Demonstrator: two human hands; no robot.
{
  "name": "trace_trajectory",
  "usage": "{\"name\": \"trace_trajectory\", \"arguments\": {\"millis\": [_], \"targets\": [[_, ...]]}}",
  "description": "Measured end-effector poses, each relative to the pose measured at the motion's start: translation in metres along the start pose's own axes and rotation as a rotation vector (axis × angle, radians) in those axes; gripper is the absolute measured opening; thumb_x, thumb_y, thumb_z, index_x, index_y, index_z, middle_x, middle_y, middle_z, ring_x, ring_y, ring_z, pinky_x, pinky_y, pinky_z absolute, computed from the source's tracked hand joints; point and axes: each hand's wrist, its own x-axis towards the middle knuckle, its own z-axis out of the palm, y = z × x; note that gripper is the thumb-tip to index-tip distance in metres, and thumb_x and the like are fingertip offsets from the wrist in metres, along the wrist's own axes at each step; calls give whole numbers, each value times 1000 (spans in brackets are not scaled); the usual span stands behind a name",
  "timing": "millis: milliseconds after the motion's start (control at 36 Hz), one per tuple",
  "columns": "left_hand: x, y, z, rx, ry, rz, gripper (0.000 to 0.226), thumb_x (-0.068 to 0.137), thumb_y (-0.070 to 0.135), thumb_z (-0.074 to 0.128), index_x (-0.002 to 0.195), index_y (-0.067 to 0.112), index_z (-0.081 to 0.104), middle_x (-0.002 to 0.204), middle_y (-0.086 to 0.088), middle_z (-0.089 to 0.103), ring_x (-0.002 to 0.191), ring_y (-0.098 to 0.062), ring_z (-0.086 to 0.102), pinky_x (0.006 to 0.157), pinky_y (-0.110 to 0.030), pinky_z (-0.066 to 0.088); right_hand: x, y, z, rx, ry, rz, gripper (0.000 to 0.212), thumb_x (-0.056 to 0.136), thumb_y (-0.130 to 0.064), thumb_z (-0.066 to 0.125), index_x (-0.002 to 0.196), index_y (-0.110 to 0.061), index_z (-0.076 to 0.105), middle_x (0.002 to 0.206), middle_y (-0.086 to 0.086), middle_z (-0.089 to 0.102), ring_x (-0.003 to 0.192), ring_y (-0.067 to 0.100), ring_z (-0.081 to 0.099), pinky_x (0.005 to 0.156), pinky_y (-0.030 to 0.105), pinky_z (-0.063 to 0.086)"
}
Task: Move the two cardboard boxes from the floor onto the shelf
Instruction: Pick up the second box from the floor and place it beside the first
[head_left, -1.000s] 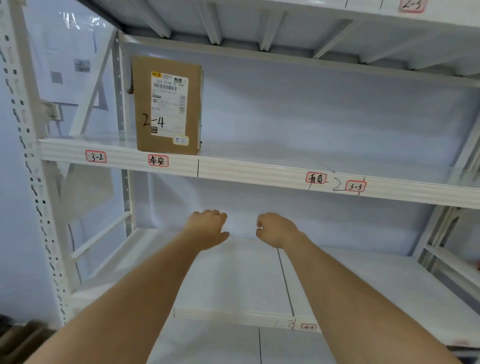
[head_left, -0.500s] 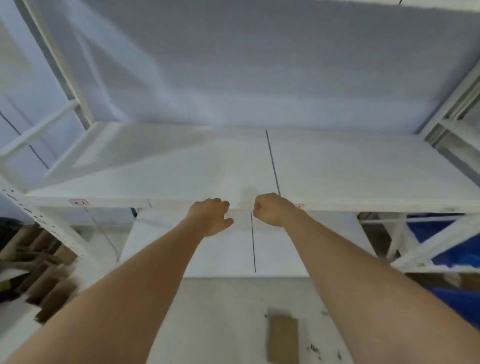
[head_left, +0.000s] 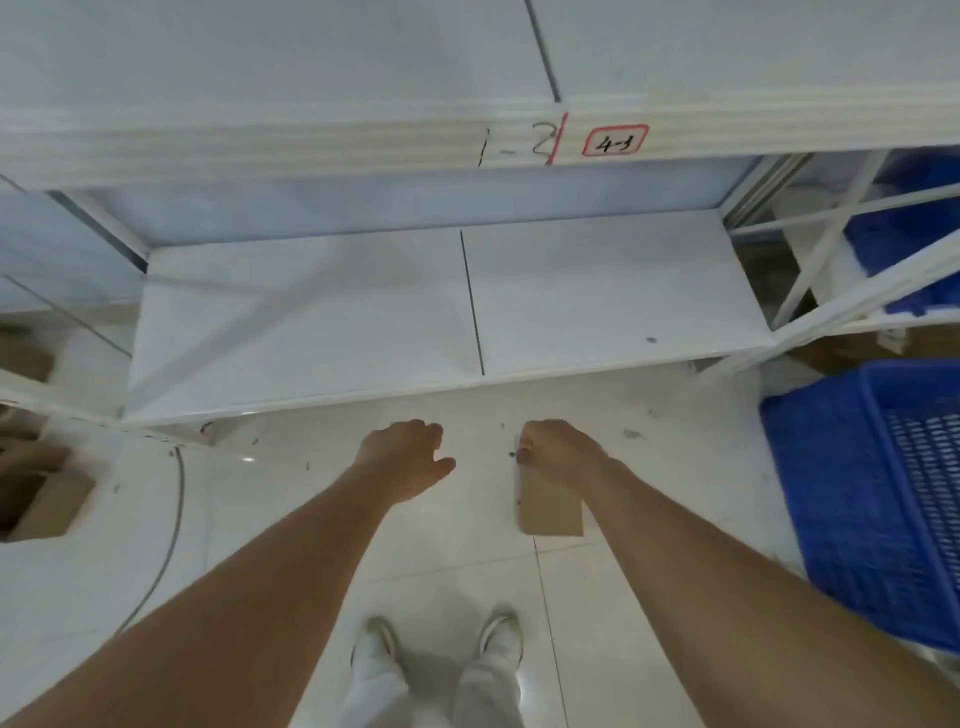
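Observation:
A small flat cardboard box (head_left: 549, 512) lies on the pale tiled floor in front of the white shelf unit, just right of centre. My right hand (head_left: 558, 449) hangs over the box's far end with fingers loosely curled; whether it touches the box is not clear, and my right forearm hides the box's right edge. To the left of the box, my left hand (head_left: 405, 452) is apart from it, thumb spread and holding nothing. The lowest shelf board (head_left: 311, 322) is bare. No other task box is in view.
The shelf above (head_left: 260, 145) juts out overhead, its front edge marked "1-2" and "4-3". A blue plastic crate (head_left: 852, 499) stands on the floor at the right. Open cardboard boxes (head_left: 47, 501) sit at the left, with a grey cable (head_left: 174, 519) beside them. My shoes (head_left: 384, 642) are below.
My view has swung down from the upper shelves, where a box labelled 2-4 stood, to the floor. Both hands have dropped with it, and the floor box now lies under my right hand.

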Motion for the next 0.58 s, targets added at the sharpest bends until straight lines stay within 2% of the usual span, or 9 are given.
{"name": "trace_trajectory", "arguments": {"millis": [56,139,194,250,333,389,444,528,583], "targets": [[17,1,28,12,-43,14,44,95,47,42,129,21,51,131,0,55,120,-21,54,95,-34,42,15,18,27,28,-49,50,21,92,-15,44,105,-8,59,112,8,57,118,32,57,85,33,43],[43,0,68,31,-111,31,44,95,47,41,130,21,50,132,1,54,121,-20,53,96,-33,41,37,42,62,68,-83,165,39,96,-20,42,130,-4,53,131,16,57,122,33,54,99,38,44],[61,0,94,33,-141,33,44,95,46,41,130,21,50,132,2,54,121,-19,52,96,-32,41,54,61,85,113,-72,199,40,96,-20,42,131,-2,52,123,16,60,117,33,56,97,37,45],[79,0,120,31,-169,30,43,96,46,41,129,21,50,132,2,54,122,-19,52,96,-32,41,70,80,105,199,-72,202,34,97,-13,42,124,1,56,106,10,60,109,30,56,90,35,45],[108,4,158,29,-195,30,43,96,47,41,129,21,50,131,2,55,121,-19,52,95,-30,40,97,109,133,257,-45,213,21,95,-10,42,97,-2,61,95,7,57,95,24,54,69,24,44],[129,9,184,31,-216,41,43,96,47,41,129,21,50,131,2,55,121,-18,53,95,-30,41,118,128,152,191,-28,217,25,95,-14,39,104,-3,60,98,8,57,87,21,49,60,21,38],[150,14,210,36,-237,54,43,96,47,41,129,21,51,130,2,55,120,-19,54,95,-30,41,141,150,172,185,-29,226,28,96,-15,38,110,-3,59,105,9,60,86,21,50,60,22,38],[180,23,247,57,-259,82,43,96,46,41,130,21,50,131,3,55,121,-18,53,96,-30,41,167,179,199,182,-28,258,29,95,-19,40,113,-6,59,111,10,61,90,23,55,72,29,40],[198,28,270,61,-276,98,43,96,46,40,130,21,50,131,3,54,121,-18,53,95,-30,40,183,198,219,157,-42,277,29,94,-18,40,112,-7,59,110,8,59,92,24,56,72,29,39]]}}
